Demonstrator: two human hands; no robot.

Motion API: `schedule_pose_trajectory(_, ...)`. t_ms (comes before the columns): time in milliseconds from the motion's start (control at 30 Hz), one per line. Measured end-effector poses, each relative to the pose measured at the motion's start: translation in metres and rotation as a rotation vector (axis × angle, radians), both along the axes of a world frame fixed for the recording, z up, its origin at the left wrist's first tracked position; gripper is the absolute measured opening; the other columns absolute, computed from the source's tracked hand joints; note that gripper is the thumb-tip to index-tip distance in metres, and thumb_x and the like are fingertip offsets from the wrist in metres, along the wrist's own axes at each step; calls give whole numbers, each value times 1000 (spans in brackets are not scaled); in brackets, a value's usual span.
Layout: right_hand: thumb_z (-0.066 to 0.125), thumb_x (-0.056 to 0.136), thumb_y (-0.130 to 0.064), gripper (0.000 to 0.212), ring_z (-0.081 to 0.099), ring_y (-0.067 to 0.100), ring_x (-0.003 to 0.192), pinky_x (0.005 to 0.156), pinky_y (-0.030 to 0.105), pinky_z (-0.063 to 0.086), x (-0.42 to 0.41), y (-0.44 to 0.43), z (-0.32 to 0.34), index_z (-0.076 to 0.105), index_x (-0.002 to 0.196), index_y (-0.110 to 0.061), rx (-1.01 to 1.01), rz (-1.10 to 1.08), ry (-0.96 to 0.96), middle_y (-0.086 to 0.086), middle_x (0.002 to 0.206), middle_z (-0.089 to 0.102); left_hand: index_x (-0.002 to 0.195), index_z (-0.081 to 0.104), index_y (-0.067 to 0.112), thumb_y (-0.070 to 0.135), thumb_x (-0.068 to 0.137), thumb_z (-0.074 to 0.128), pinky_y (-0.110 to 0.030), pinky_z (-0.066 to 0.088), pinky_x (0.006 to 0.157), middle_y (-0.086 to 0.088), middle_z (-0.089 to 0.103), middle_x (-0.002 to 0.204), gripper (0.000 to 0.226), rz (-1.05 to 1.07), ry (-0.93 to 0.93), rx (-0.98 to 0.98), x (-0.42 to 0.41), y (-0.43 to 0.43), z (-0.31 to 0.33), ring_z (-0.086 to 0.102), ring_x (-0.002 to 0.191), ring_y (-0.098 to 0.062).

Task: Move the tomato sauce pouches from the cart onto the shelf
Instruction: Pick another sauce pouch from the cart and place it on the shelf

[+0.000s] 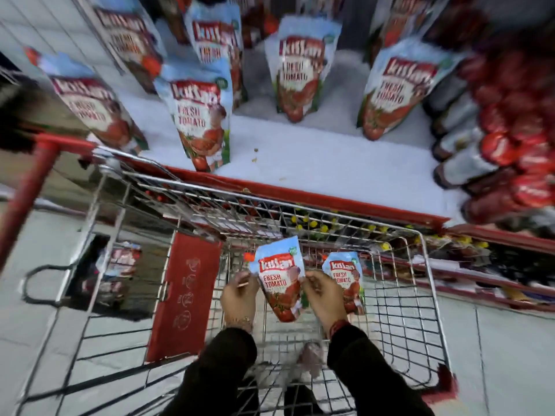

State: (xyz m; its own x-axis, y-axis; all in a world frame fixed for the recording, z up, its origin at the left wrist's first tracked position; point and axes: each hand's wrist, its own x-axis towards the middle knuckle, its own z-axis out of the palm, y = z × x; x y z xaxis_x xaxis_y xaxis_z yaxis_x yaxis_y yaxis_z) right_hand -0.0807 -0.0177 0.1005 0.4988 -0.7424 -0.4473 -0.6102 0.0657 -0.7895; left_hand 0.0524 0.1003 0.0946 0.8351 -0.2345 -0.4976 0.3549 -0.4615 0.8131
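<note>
Both my hands are down inside the wire cart point(420, 295). My left hand point(238, 298) and my right hand point(326, 298) grip the two side edges of one tomato sauce pouch point(280, 283), held upright above the cart floor. A second pouch point(345, 280) stands in the cart just right of my right hand. Several more pouches stand upright on the white shelf point(330, 163) above the cart, among them one at the front left point(201, 115) and one at the right point(393, 91).
Dark sauce bottles with red caps point(480, 157) fill the shelf's right side. The shelf has a red front lip point(330, 199). A red child-seat flap point(183, 295) stands at the cart's left. Lower shelves with goods sit behind the cart's far end.
</note>
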Motion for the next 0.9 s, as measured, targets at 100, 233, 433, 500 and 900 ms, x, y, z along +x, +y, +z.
schedule_pose_trajectory(100,60,99,-22,14,71,7,88,76,22,58,5,2,38,70,104,-14,-13,-20,-69,-2,100,76,95,72,1,14,91,67,-33,52,78,-14,74,92,14,-97,-167,-1,9,1,41,68,87,-27)
schedule_pose_trajectory(233,59,100,-18,14,70,12,98,86,31,59,16,-4,84,70,107,-13,-76,-31,-153,-1,105,76,97,72,6,14,90,69,-36,53,84,-9,72,96,10,-102,-275,-95,27,-10,94,64,87,-19)
schedule_pose_trajectory(433,63,97,-20,8,72,10,97,77,22,59,41,-26,148,70,101,-21,-205,-135,-291,1,108,74,94,72,19,13,89,70,-13,51,75,3,72,91,8,-167,-426,-249,61,-41,160,65,78,6)
schedule_pose_trajectory(500,65,95,-22,8,69,-3,92,75,8,52,51,-38,167,68,92,-29,-266,-152,-324,-5,103,75,95,72,16,16,90,70,1,46,69,11,68,92,6,-206,-505,-262,73,-56,179,62,79,17)
schedule_pose_trajectory(900,65,94,-11,7,70,-1,72,79,22,57,116,-101,200,68,90,-15,-406,-224,-316,-10,83,69,98,71,3,14,93,64,-27,61,82,-8,69,111,13,-172,-604,-306,125,-134,219,68,106,-16)
